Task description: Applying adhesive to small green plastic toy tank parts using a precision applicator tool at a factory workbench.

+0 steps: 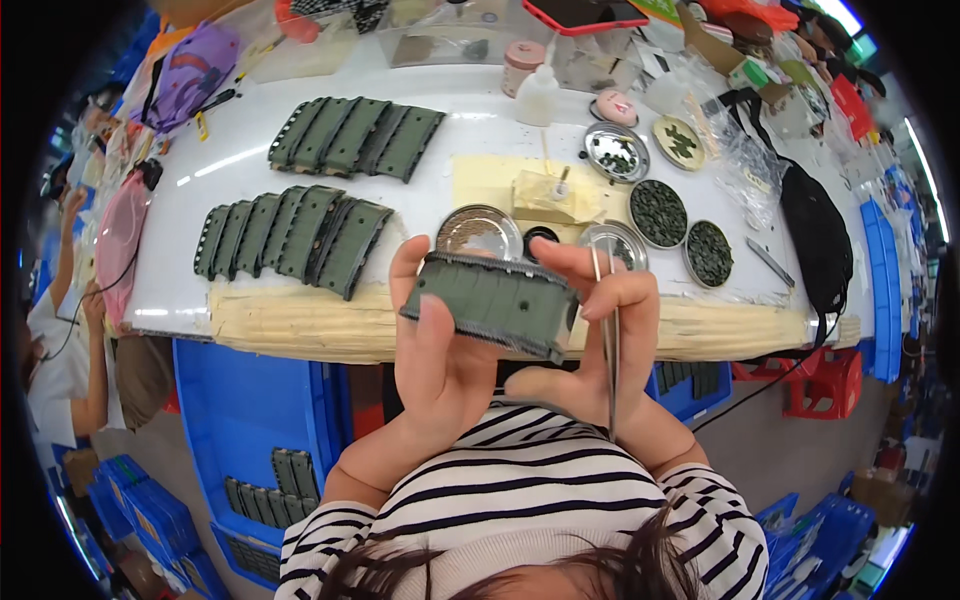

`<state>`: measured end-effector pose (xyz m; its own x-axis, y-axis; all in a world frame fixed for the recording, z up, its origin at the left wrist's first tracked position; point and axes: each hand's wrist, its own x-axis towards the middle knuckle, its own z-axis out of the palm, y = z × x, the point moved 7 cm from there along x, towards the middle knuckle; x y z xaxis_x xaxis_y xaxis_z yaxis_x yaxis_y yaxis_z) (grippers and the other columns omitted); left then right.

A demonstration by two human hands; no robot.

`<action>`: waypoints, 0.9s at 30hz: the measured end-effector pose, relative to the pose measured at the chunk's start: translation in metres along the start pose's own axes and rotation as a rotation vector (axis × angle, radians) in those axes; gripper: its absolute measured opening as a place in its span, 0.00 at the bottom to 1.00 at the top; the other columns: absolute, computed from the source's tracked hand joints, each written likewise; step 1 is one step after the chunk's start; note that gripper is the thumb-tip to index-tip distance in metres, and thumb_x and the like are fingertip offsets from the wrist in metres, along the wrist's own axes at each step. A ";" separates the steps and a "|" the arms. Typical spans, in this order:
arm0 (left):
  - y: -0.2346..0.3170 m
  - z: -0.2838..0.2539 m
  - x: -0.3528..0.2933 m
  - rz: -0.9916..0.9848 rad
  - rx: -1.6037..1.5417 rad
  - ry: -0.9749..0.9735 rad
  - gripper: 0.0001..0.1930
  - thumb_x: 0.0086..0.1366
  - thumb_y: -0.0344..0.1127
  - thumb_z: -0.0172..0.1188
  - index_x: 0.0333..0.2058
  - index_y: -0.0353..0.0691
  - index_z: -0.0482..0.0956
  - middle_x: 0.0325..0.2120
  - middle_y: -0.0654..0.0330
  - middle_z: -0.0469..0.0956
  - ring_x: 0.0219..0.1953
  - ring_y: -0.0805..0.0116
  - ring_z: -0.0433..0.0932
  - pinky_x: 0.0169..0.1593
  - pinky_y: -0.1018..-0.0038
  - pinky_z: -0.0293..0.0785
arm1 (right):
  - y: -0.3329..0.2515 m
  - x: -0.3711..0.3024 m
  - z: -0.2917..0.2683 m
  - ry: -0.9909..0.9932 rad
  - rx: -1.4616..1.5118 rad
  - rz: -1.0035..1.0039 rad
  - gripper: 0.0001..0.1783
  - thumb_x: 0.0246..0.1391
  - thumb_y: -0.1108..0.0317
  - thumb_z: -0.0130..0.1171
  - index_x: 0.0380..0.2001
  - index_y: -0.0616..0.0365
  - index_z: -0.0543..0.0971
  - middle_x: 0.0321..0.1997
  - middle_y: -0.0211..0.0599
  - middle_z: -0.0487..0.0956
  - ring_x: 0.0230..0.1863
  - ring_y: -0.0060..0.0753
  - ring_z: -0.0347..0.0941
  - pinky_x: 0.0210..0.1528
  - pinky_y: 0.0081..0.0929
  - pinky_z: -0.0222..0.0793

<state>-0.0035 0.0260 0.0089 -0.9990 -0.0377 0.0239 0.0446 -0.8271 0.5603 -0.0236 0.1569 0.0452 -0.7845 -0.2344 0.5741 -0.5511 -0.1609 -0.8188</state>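
My left hand [430,365] is closed round a dark green curved plastic panel [480,300], with the thumb on its face and fingers behind. The panel is tilted above the table's front edge, with ridges across it and small holes near its right end. At its right end is my right hand [592,388], its fingers bent round metal tweezers [611,345] that stand nearly upright. Whether the right fingertips touch the panel, I cannot tell. Just beyond the hands lie a metal dish of small copper-coloured pieces [478,228] and a small black ring-shaped thing [541,240].
Two rows of similar green panels [355,140] lie at the left. Round tins of small dark green pieces [658,212], spare tweezers [768,262] and a black bag [818,235] are at the right. A white squeeze bottle [538,97] stands behind. Below the table is a blue bin [250,400].
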 end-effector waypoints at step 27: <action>-0.027 -0.013 0.000 -0.454 0.326 -0.159 0.20 0.65 0.26 0.52 0.55 0.33 0.61 0.42 0.41 0.77 0.46 0.52 0.79 0.48 0.63 0.79 | 0.036 0.059 -0.156 -0.211 -1.053 0.188 0.06 0.53 0.72 0.58 0.35 0.60 0.77 0.34 0.39 0.75 0.31 0.40 0.73 0.36 0.31 0.69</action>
<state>-0.0042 0.0409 -0.0171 -0.9070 0.3860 -0.1685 -0.3661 -0.5245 0.7687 -0.1339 0.2865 0.0496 -0.8727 -0.3452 0.3454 -0.4730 0.7733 -0.4223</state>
